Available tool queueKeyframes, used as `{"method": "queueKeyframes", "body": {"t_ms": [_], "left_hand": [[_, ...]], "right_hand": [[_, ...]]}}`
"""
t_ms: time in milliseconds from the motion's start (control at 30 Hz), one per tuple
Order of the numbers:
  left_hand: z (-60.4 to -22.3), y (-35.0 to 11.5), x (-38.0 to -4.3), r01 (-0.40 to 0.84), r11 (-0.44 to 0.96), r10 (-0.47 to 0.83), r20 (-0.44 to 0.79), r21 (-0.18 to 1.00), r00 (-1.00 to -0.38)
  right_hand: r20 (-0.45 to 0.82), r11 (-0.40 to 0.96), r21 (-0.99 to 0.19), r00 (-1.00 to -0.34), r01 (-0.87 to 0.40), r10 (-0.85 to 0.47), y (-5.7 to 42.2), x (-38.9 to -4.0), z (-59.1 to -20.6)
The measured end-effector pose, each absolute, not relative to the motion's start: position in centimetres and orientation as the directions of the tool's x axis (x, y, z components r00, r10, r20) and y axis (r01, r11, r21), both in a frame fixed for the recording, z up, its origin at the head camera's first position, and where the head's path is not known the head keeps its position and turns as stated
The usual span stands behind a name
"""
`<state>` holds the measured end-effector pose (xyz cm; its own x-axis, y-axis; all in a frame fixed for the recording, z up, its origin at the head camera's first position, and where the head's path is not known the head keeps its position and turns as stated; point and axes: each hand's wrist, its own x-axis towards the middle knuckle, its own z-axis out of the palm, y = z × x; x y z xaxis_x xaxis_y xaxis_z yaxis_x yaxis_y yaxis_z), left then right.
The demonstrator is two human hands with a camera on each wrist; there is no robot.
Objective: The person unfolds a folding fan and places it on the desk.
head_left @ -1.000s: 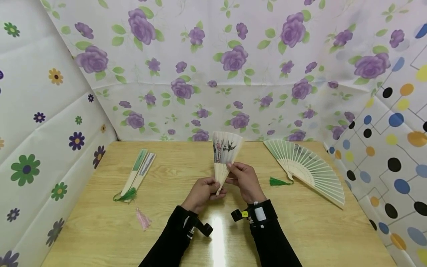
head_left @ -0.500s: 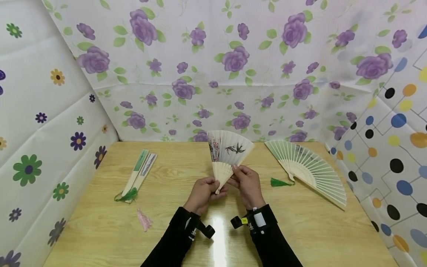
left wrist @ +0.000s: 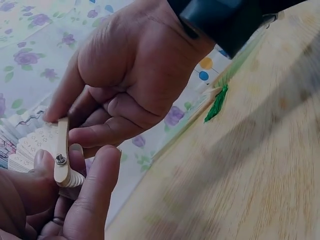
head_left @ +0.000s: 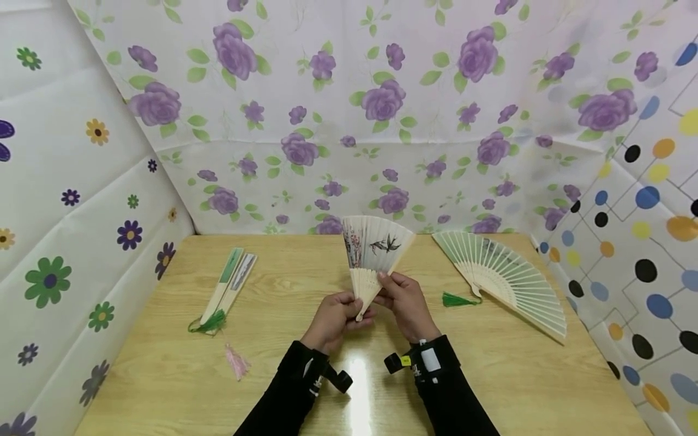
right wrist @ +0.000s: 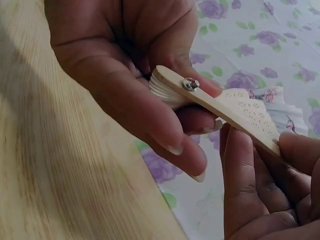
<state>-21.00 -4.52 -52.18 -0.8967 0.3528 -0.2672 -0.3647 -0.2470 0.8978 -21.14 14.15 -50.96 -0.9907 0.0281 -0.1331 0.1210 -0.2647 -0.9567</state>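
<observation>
A white folding fan with a bird and pink blossoms is spread partway, upright above the middle of the table. My left hand pinches its narrow pivot end between thumb and fingers. My right hand pinches the right outer rib, thumb in front. In the left wrist view the metal rivet shows close to the left thumb. The right wrist view shows the pierced ribs fanned out behind the guard stick. Right of my hands lies a spread pale green folding fan with a green tassel.
Two folded fans lie side by side at the left of the wooden table, with a green tassel and a pink tassel. Flowered cloth hangs behind the table's back edge; patterned sheets stand at both sides.
The white fan has spread wider, its right edge moving to the right with my right hand. Over the last half second its spread looks nearly the same. The left hand keeps the pivot.
</observation>
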Motion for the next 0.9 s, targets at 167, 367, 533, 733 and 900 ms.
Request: {"method": "queueKeyframes", "body": {"t_ms": [167,367,533,733,900], "left_hand": [[-52.3,-4.4,-21.0,-0.344,-0.29,0.33,-0.244,0.893,-0.912],[-52.4,-4.3,-20.8,-0.33,-0.329,0.284,-0.241,0.885,-0.928],[-52.3,-4.4,-20.8,-0.341,-0.305,0.29,-0.254,0.889,-0.923],[-52.0,-4.5,-20.9,-0.344,-0.271,0.298,-0.262,0.899,-0.918],[-51.9,-4.5,-20.9,-0.358,-0.267,0.29,-0.28,0.895,-0.915]], "right_hand": [[-0.127,-0.298,-0.951,-0.984,0.085,0.124,13.7,-20.3,-51.2],[-0.111,-0.366,-0.93,-0.976,0.035,0.189,13.0,-19.5,-51.9],[-0.083,-0.4,-0.916,-0.988,0.023,0.133,13.6,-19.8,-52.2],[-0.101,-0.38,-0.923,-0.991,0.061,0.085,14.4,-20.2,-51.8],[-0.089,-0.314,-0.948,-0.991,0.055,0.096,14.7,-20.2,-51.7]]}}
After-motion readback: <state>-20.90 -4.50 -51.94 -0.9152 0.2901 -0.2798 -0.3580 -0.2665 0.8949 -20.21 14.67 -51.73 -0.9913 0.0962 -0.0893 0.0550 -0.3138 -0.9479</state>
